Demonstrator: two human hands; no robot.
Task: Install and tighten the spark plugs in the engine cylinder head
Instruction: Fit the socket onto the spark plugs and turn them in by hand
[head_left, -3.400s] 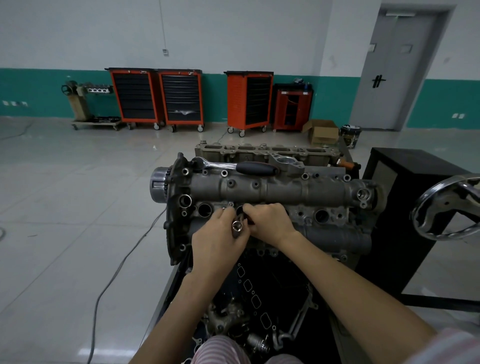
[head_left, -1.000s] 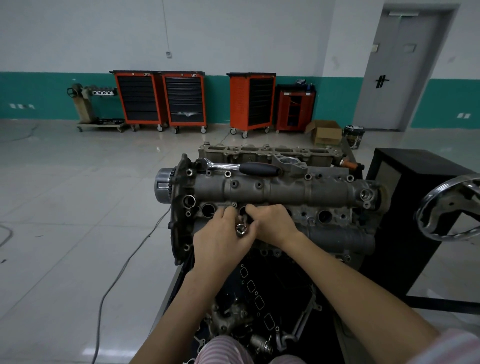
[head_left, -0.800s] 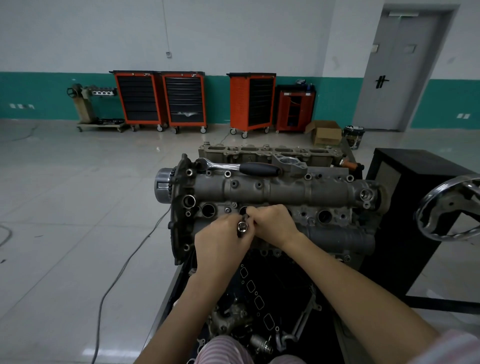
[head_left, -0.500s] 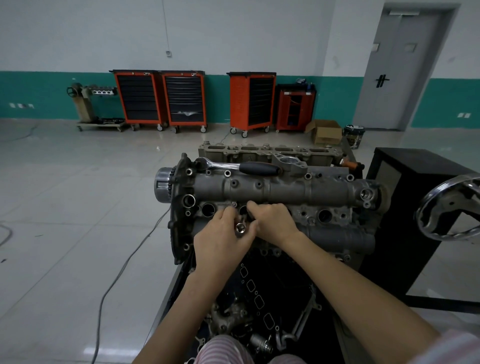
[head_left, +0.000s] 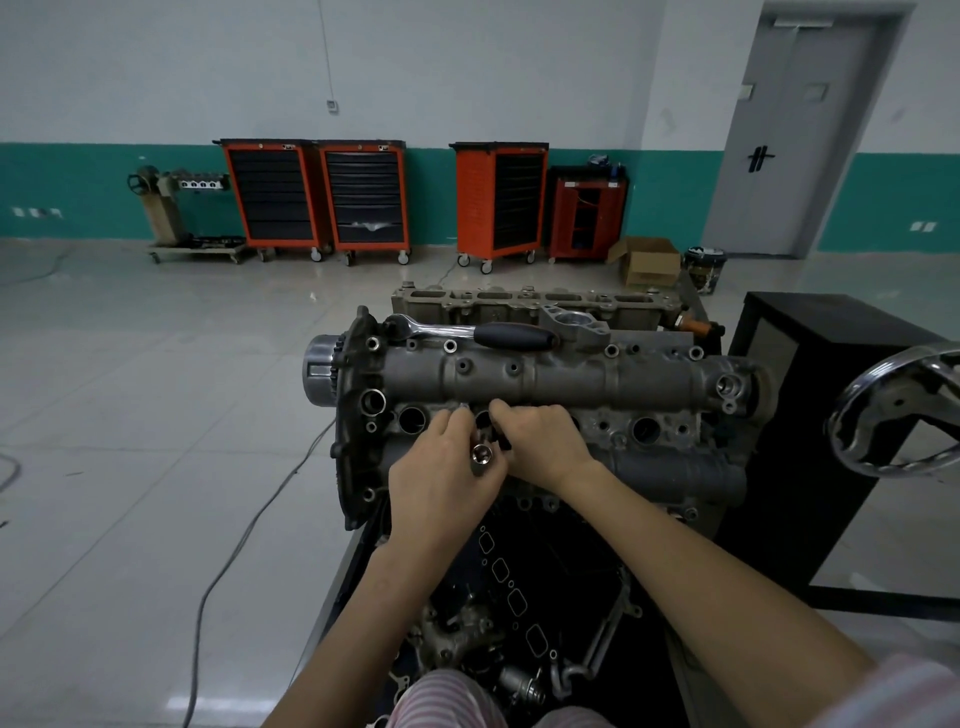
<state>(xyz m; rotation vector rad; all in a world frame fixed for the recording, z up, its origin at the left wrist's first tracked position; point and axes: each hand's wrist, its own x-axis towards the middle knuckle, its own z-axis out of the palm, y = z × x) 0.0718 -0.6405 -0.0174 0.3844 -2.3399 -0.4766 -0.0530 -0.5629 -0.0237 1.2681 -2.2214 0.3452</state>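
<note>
The grey engine cylinder head sits on a stand in front of me, with a row of round spark plug wells along its near side. My left hand and my right hand both grip a shiny socket extension that stands in the second well from the left. Its square-drive end points toward me. The spark plug itself is hidden in the well. An open well shows to the left of my hands and another well to the right. A ratchet wrench with a black handle lies on top of the head.
A chrome handwheel of the stand juts in at the right, beside a black cabinet. A second cylinder head lies behind. Loose gaskets and parts fill the tray below. A cable runs across the floor at left. Orange tool carts line the far wall.
My fingers have kept shifting back and forth around the extension, turning it in the well. Both hands stay at the same well; the head has not moved.
</note>
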